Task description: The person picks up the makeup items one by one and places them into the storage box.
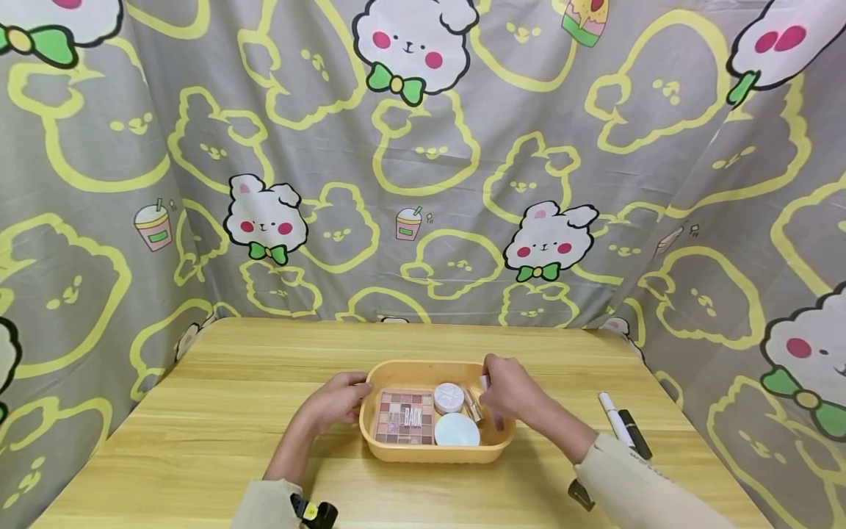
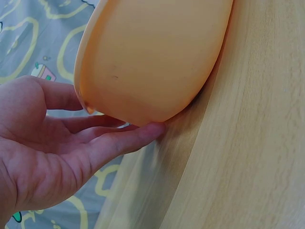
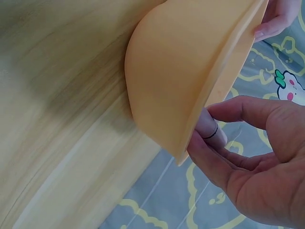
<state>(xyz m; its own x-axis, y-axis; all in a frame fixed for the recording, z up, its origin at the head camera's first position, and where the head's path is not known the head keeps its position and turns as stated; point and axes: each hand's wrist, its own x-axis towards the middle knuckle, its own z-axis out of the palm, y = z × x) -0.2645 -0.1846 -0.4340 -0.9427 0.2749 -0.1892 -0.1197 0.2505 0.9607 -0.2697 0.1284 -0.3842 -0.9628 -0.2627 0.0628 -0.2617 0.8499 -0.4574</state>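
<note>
A yellow-orange plastic tub (image 1: pixel 436 454) stands on the table. My left hand (image 1: pixel 340 400) holds its left end; the left wrist view shows the thumb along the outer wall and a finger at the rim. At the right end, my right hand (image 1: pixel 512 388) pinches a pale cosmetic tube (image 3: pixel 214 133) with a thin dark ring, at the inner side of the rim. The tube's lower part is behind the wall in the right wrist view. Inside the tub lie an eyeshadow palette (image 1: pixel 405 417), a small round white compact (image 1: pixel 449 397), a larger pale round compact (image 1: pixel 457 430) and a slim lipstick-like tube (image 1: pixel 473 405).
Right of the tub, a white tube (image 1: pixel 616 419) and a black tube (image 1: pixel 636 433) lie side by side on the wooden table (image 1: pixel 264 360). A dark item (image 1: pixel 580 494) lies partly hidden by the right sleeve. A patterned curtain (image 1: pixel 423 162) surrounds the table.
</note>
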